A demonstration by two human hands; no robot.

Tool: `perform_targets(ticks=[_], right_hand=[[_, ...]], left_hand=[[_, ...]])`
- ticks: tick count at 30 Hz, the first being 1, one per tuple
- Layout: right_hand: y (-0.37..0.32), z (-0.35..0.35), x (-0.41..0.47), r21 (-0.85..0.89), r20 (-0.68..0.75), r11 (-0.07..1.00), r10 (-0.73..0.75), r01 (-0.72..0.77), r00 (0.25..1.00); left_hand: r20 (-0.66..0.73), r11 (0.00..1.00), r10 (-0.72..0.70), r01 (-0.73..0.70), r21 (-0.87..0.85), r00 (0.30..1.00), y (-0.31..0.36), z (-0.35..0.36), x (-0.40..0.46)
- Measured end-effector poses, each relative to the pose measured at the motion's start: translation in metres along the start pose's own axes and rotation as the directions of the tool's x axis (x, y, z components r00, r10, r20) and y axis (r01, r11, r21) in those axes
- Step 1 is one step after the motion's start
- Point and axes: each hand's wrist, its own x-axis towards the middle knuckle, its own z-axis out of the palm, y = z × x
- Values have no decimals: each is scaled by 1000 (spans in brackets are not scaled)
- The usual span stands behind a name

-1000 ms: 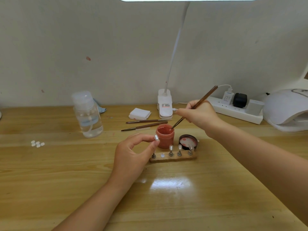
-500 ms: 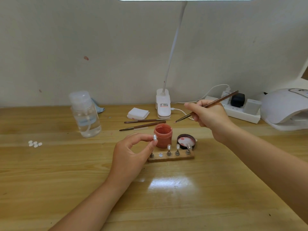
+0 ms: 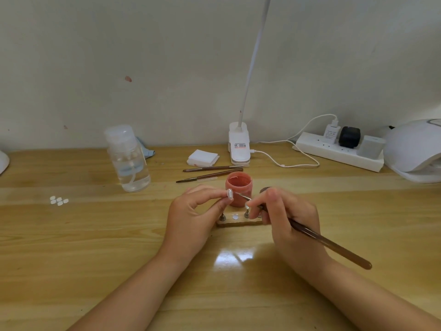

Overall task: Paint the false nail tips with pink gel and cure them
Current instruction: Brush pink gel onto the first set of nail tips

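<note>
Behind both hands, two spare brushes (image 3: pixel 210 172), one jar (image 3: pixel 239 186).

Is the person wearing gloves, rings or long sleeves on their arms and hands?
No. Both the left hand and the right hand are bare, with no gloves, rings, watch or bracelet showing. Both forearms are bare too, as far as the bottom edge of the picture, so no sleeves are in sight. The fingernails look short and plain where they show.

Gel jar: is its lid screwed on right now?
No. The pink gel jar stands open behind the wooden holder, its rim and pink inside showing, with no lid on top.
</note>
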Motion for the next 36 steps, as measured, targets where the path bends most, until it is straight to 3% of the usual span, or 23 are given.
perform_targets(ticks=[22, 36], right_hand=[[10, 7, -6, -144, 9, 988, -62, 63, 998], [10, 5, -8, -145, 21, 987, -64, 67, 998]], left_hand=[[12, 999, -15, 14, 32, 1000, 1, 0, -3], [17, 999, -30, 30, 16, 999, 1, -1, -4]])
